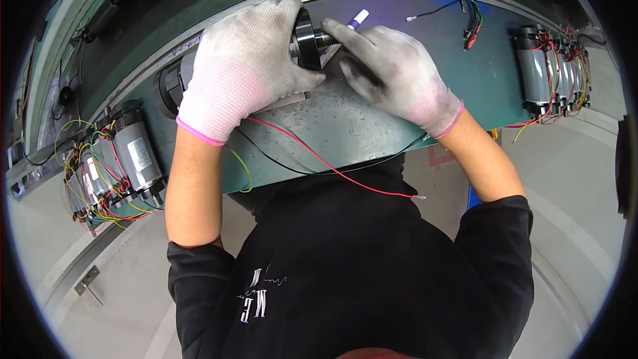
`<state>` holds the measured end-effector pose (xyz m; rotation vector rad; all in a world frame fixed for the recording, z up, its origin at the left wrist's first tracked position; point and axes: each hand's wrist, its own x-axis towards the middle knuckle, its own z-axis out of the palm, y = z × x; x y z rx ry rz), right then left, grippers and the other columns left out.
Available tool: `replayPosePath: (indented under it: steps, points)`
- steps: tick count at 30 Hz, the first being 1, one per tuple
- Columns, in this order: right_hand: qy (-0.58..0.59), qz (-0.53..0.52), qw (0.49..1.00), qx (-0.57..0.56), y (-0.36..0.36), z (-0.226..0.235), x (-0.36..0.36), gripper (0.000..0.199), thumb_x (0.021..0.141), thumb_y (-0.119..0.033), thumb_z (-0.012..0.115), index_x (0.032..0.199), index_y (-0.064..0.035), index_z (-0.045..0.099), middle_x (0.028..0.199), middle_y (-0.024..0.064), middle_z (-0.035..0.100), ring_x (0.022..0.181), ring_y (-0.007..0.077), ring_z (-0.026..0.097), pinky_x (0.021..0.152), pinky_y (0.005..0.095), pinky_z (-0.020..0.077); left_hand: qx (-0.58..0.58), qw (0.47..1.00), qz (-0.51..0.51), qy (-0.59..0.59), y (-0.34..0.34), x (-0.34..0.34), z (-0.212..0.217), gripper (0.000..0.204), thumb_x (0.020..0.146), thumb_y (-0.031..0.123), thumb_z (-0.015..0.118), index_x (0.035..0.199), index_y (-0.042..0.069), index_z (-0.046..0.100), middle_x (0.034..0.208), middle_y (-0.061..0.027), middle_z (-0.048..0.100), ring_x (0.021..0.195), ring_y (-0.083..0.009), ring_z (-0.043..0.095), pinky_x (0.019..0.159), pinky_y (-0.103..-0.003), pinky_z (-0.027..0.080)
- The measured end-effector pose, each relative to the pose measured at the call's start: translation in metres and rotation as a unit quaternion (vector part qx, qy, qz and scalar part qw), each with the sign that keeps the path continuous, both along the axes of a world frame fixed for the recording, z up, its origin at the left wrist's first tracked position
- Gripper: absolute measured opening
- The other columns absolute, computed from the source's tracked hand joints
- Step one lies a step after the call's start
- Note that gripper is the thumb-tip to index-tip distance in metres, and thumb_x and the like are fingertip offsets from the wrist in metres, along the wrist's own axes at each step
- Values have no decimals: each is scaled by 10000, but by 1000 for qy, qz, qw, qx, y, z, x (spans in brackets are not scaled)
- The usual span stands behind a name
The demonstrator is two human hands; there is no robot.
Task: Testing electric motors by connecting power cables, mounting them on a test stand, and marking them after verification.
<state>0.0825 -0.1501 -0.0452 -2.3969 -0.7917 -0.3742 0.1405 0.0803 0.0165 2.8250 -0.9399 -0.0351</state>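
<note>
My left hand (249,53), in a whitish glove with a pink cuff, is wrapped over the black front end (307,38) of an electric motor. The motor's grey cylindrical body (188,70) lies on its side, largely hidden under that hand. From its front, a short metal shaft (325,41) points right. My right hand (399,73), gloved alike with darkened fingertips, is at the shaft, index finger stretched along it and thumb apart below. Whether the fingertip touches the shaft, I cannot tell. Behind this hand shows a white-and-purple marker pen (359,18). Red (332,167) and black leads trail toward me.
The green-topped bench (492,86) has a metal rail along its far side. Several grey motors with coloured wires stand at the left (137,149), and several more at the right (533,73). A wire bundle with red clips (473,33) lies at the back.
</note>
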Motion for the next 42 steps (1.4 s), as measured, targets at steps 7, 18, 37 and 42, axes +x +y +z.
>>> replayPosePath:
  steps: [7, 18, 37, 42]
  points:
    - [64, -28, 992, 109, 3, -5, 3, 472, 989, -68, 699, 1457, -40, 643, 850, 70, 680, 729, 227, 647, 712, 385, 549, 0, 1000, 0, 7, -4, -2, 1, 618, 704, 383, 919, 1149, 34, 671, 1085, -175, 727, 1057, -349, 740, 898, -456, 611]
    - [413, -107, 815, 392, -7, -19, 7, 330, 1097, -172, 612, 1373, -14, 701, 933, 26, 757, 798, 132, 695, 734, 263, 567, -98, 993, 3, -70, 0, -16, -12, 571, 712, 277, 924, 1188, 74, 681, 1138, -119, 684, 1056, -344, 702, 913, -460, 589]
    - [184, -268, 942, -88, 20, -41, 43, 668, 836, -311, 805, 1412, -3, 668, 914, 238, 771, 867, 422, 762, 834, 511, 624, -86, 991, 17, -100, -18, -26, -4, 619, 661, 240, 921, 1170, 26, 642, 1089, -178, 683, 1014, -372, 702, 868, -474, 562]
    - [161, -258, 950, -77, 19, -47, 43, 660, 829, -300, 812, 1410, -17, 676, 911, 225, 775, 875, 417, 762, 837, 507, 624, -119, 992, 41, -10, -14, -18, 12, 636, 645, 238, 933, 1176, 37, 646, 1066, -184, 678, 1008, -371, 696, 865, -470, 561]
